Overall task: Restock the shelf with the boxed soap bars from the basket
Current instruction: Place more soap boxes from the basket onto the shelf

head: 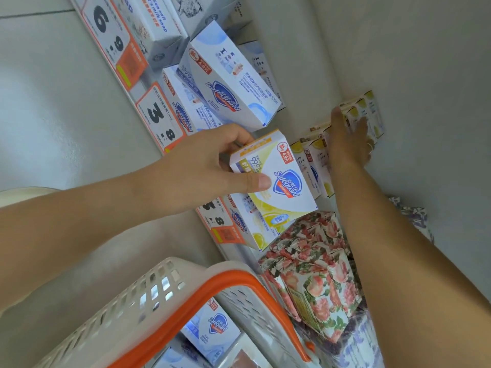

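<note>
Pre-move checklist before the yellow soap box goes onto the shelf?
1. Left hand grips the yellow soap box: ok.
2. Right hand steadies the upright lemon boxes at the shelf back, fingers straight: ok.
3. Free slot in the lemon row: cannot tell, the right hand and held box cover it.
4. Held box matches the lemon boxes at the shelf front: ok.
5. Basket still holds stock, blue soap box visible: ok.
</note>
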